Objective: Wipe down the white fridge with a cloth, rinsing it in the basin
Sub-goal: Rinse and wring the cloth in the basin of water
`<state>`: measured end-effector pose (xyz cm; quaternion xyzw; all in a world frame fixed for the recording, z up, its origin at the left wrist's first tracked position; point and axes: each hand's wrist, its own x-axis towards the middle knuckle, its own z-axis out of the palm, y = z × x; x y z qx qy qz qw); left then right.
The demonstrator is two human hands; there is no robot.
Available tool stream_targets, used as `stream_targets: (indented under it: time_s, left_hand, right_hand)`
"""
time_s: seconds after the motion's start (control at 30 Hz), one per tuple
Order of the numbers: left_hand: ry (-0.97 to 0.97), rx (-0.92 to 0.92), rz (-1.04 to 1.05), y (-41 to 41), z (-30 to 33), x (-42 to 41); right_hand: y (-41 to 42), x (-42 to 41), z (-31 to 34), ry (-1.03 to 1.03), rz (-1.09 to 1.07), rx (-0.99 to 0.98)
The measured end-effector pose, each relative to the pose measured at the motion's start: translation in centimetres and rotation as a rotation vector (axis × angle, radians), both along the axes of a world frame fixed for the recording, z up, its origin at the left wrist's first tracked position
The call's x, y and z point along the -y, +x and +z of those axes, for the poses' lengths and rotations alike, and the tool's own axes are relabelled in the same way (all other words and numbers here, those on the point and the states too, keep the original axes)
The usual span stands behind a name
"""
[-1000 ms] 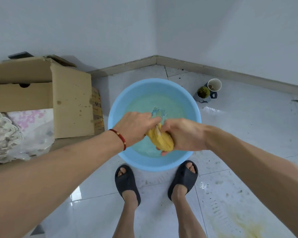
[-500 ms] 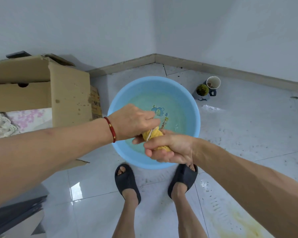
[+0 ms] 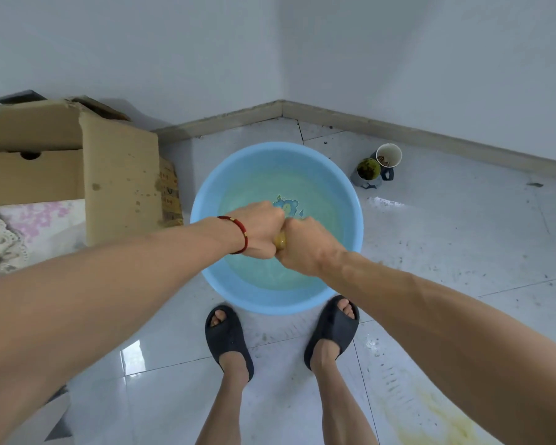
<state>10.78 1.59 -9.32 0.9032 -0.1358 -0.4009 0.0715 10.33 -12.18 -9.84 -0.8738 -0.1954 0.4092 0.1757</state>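
Gripping a yellow cloth [image 3: 280, 240] between them, the two hands meet knuckle to knuckle at the centre of the frame, over a round light-blue plastic basin [image 3: 350, 194] that holds shallow water. The left hand [image 3: 260, 231], with a red cord bracelet [image 3: 242, 234] at its wrist, is curled tight round one end; the right hand [image 3: 305, 245] is curled round the other, so only a small yellow bulge shows between the fists. The basin sits on the pale tiled floor [image 3: 463, 239] just ahead of two feet in dark slide sandals [image 3: 227, 338]. A brown cardboard box [image 3: 119, 184] stands at the left of the frame, beside the basin. Two small cups [image 3: 379, 165] stand at upper right near the wall skirting.
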Motion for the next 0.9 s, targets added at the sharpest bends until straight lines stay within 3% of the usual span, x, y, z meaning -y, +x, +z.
stream_targets:
  time_s: [0.27, 0.43, 0.5, 0.63, 0.8, 0.9]
  left_hand:
    - [-0.038, -0.132, 0.144, 0.1, 0.8, -0.3]
    - [-0.091, 0.019, 0.055, 0.5, 5.9, -0.6]
    - [-0.213, -0.031, 0.135, 0.6, 9.8, -1.6]
    - [-0.544, -0.089, 0.485, 0.8, 19.0, -4.1]
    - [-1.019, -0.021, 0.76, -0.1, 30.6, -5.2]
    - [-1.223, 0.025, 0.788, -0.7, 36.0, -4.7]
  right_hand:
    - [-0.2, 0.3, 1.5, -0.019, 0.148, 0.197]
    - [0.0, 1.0, 6.0, 0.034, -0.108, 0.137]
    - [0.0, 1.9, 9.1, 0.124, -0.24, 0.052]
    - [-0.3, 3.1, 17.4, 0.265, -0.398, -0.106]
    - [-2.8, 3.9, 29.4, 0.754, -0.801, -0.325]
    - [-4.8, 4.2, 34.6, 0.987, -1.033, -0.425]
